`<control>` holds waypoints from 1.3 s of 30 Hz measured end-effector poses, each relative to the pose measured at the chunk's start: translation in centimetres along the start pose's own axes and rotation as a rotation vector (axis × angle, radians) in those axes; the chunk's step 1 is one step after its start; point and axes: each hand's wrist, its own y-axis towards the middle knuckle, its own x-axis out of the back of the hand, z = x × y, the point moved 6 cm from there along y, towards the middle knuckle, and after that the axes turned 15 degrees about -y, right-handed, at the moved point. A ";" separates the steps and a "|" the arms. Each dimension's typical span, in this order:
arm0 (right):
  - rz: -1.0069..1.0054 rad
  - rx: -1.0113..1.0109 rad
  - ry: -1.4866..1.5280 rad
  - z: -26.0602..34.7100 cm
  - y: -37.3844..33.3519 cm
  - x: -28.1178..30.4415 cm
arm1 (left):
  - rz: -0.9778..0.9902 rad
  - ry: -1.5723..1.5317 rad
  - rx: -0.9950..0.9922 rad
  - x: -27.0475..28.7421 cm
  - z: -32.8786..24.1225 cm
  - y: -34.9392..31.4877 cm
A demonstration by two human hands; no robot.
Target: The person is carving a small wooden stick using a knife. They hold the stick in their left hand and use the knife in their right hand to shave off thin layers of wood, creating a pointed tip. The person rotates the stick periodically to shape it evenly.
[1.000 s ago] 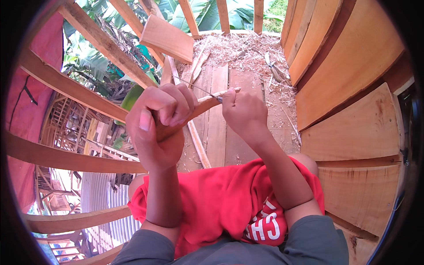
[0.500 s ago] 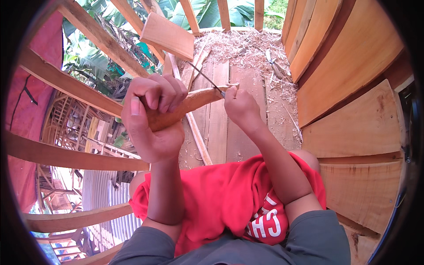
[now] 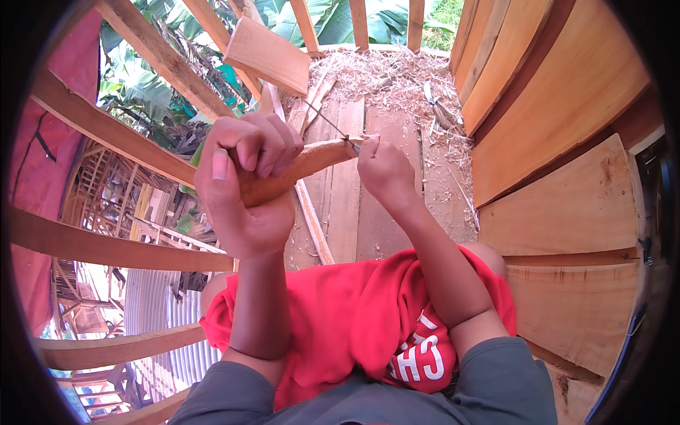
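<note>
My left hand (image 3: 244, 184) is closed around a curved, brown, roughly shaped piece of wood (image 3: 315, 163) that slants up to the right. Against the far end of this piece is my right hand (image 3: 386, 170), its fingers closed in a fist. A thin dark rod (image 3: 324, 119) runs from beside the right fist up and left toward a pale wooden block (image 3: 269, 57). The rod's near end seems to go into the right fist, where the fingers hide it. Whether its far end joins the block, I cannot tell.
Wood shavings (image 3: 382, 78) cover the far end of the plank floor (image 3: 347, 212). A narrow wooden strip (image 3: 313, 223) lies below the left hand. Wooden rails (image 3: 120, 244) line the left side; wide boards (image 3: 559, 209) wall the right. Red cloth (image 3: 340, 312) covers my lap.
Both hands keep nearly the same pose and hold. The whole view has shifted slightly, and the dark rod shows only a small change near the right fist.
</note>
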 end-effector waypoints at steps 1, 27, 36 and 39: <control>0.035 0.040 -0.053 0.2 -0.6 0.2 | -0.012 -0.011 0.002 0.4 -0.2 0.1; 0.167 0.003 -0.058 -2.8 2.1 -3.7 | 0.017 -0.003 0.032 -0.1 0.0 -0.6; 0.151 0.035 -0.074 -2.0 1.6 -3.2 | 0.115 -0.009 0.084 0.6 -0.1 -0.1; 0.122 -0.087 -0.082 -6.3 4.1 -5.1 | 0.144 -0.027 0.092 0.4 0.2 0.1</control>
